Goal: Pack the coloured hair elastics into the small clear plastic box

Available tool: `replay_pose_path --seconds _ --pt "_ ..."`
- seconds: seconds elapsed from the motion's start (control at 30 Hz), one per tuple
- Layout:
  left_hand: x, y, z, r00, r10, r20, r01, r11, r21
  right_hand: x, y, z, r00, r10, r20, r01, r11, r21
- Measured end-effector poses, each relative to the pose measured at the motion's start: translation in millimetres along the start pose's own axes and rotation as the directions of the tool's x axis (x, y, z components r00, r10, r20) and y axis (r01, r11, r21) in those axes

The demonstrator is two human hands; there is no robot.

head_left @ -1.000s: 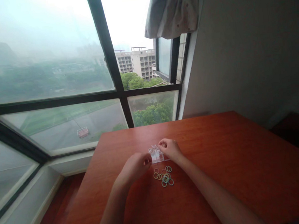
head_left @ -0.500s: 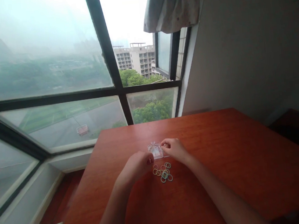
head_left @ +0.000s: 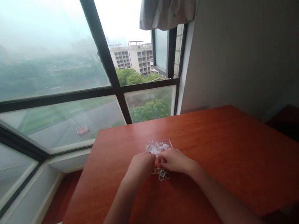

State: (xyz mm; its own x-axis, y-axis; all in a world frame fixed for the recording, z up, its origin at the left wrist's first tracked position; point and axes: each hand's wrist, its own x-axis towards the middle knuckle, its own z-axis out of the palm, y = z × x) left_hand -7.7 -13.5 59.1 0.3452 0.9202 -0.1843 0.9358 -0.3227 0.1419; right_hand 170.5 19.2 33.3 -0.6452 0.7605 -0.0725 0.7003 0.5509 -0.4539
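Observation:
Several small pastel rings that look like hair ties (head_left: 162,174) lie in a loose pile on the wooden table, partly covered by my hands. Just beyond them is a small clear plastic box (head_left: 165,144) with its lid open, and a few rings show in its left part. My left hand (head_left: 142,164) is closed at the near left corner of the box, its fingertips hidden. Over the far side of the pile, my right hand (head_left: 175,160) has its thumb and fingers curled together in a pinch. Whatever either hand holds is too small to make out.
The reddish wooden table (head_left: 221,147) reaches up to a dark-framed window (head_left: 71,95) at the back and left. A grey wall (head_left: 239,54) stands on the right, and a curtain (head_left: 168,8) hangs above the open window pane.
My right hand has come from the right side of the box down and nearer to the pile of rings, uncovering the box's right part. My left hand stays close by, slightly nearer the right hand.

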Motion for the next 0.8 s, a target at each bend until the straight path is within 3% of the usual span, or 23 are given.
replay_pose_path --seconds 0.37,0.67,0.8 --pt "0 -11 4.5 1.000 0.020 0.003 -0.020 0.999 -0.031 5 -5 7 0.999 0.048 -0.010 -0.049 0.982 -0.185" --pt "-3 -9 -0.4 1.000 0.028 0.011 -0.028 0.999 -0.030 6 6 13 0.996 0.053 -0.070 -0.053 0.999 -0.001" --pt "-1 -16 -4.9 0.992 0.032 -0.120 -0.046 0.993 -0.113 7 12 14 0.995 0.040 -0.087 -0.031 0.995 0.099"
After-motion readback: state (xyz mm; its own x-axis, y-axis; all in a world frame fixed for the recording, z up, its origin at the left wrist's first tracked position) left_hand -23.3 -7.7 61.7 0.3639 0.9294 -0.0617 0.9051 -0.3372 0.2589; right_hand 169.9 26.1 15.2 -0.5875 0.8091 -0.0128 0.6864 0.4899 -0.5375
